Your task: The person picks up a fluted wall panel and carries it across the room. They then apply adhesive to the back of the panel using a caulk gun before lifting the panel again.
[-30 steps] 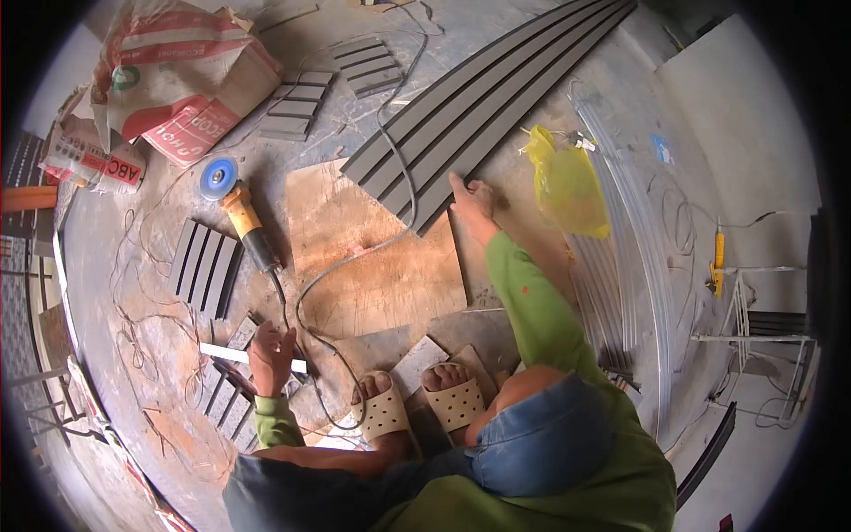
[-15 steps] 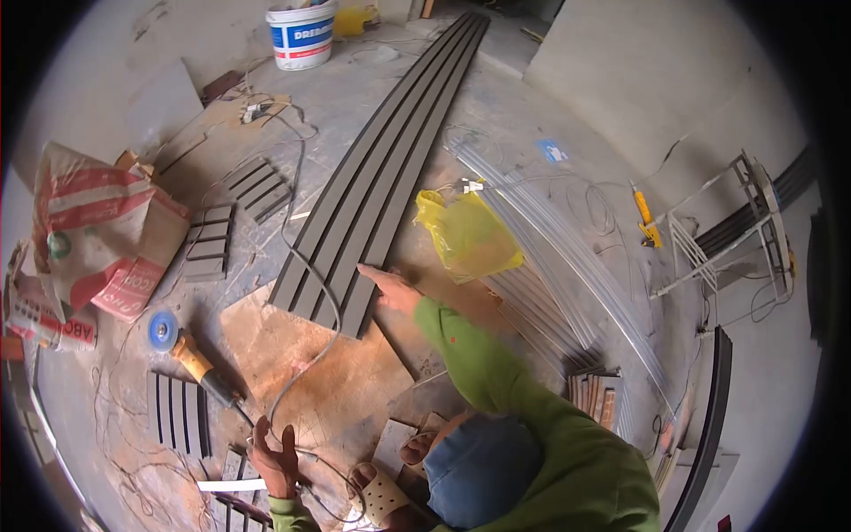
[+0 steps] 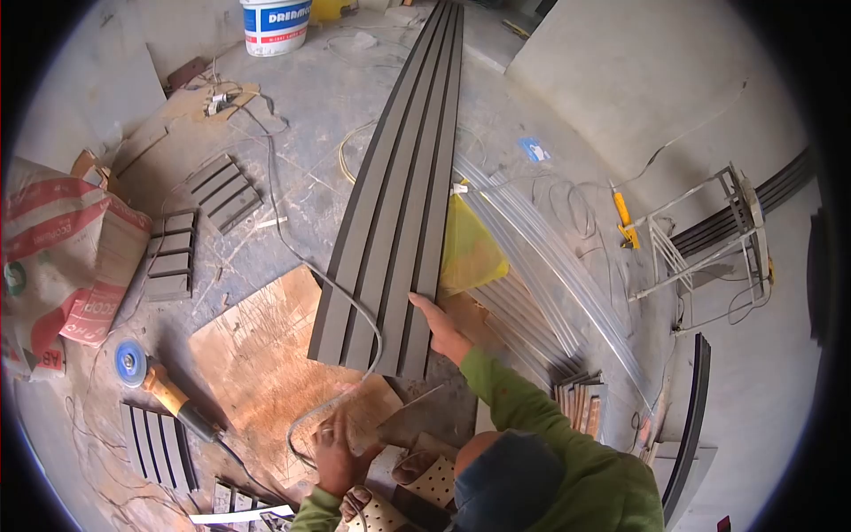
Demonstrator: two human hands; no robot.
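The right hand (image 3: 441, 326) is lying flat against the right edge of the long grey fluted panel (image 3: 401, 204), fingers stretched out, gripping nothing. The panel is lying on the concrete floor (image 3: 319, 106), running from the hand toward 12 o'clock. The left hand (image 3: 335, 450) is resting at 6 o'clock on the plywood sheet (image 3: 266, 355), fingers curled over the grey cable (image 3: 355, 310); whether it is gripping it, I cannot tell. An angle grinder (image 3: 155, 386) is lying at 8 o'clock, a yellow bag (image 3: 470, 253) just right of the panel
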